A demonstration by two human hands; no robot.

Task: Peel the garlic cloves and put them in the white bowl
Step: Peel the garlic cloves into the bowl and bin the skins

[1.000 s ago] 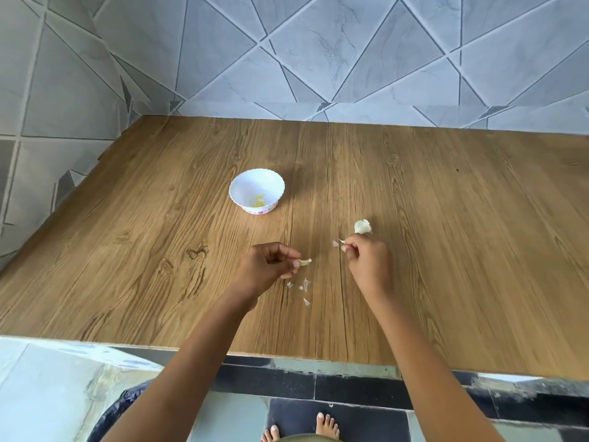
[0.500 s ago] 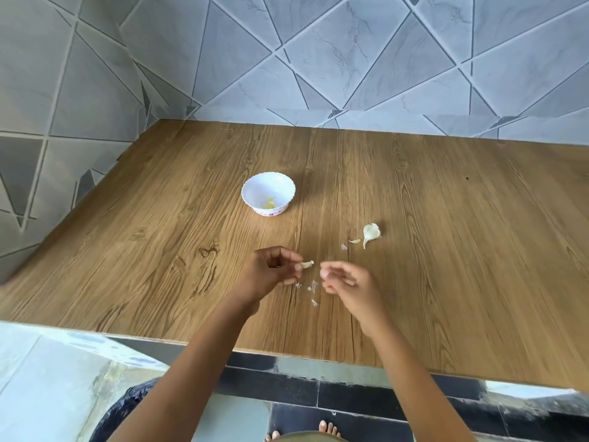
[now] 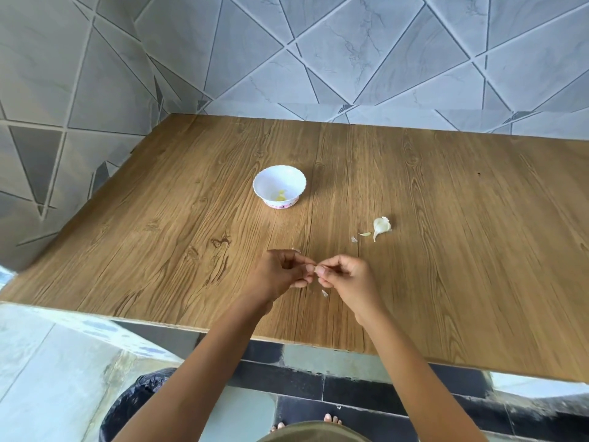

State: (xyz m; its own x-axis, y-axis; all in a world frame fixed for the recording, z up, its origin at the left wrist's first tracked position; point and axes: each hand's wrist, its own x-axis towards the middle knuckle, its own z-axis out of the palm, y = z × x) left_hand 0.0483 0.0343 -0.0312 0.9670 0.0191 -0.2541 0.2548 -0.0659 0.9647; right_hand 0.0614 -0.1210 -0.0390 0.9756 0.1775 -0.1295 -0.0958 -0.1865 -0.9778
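Observation:
My left hand (image 3: pixel 280 275) and my right hand (image 3: pixel 345 277) meet over the near middle of the wooden table (image 3: pixel 446 250). Both pinch a small garlic clove (image 3: pixel 315 268) between their fingertips; the fingers hide most of it. The white bowl (image 3: pixel 279 187) with a scalloped rim stands farther back, left of centre, and holds a pale yellow peeled piece (image 3: pixel 280 196). An unpeeled piece of garlic (image 3: pixel 381 226) lies to the right on the table, apart from both hands.
Small skin scraps lie beside the garlic piece (image 3: pixel 360 236) and under my hands (image 3: pixel 324 293). Grey tiled walls (image 3: pixel 350 59) close the table's back and left sides. A black bin bag (image 3: pixel 137 397) sits below the table's near edge.
My right hand dropped a skin scrap near the garlic piece, then came back left to my left hand. Both now pinch the clove that my left hand held alone.

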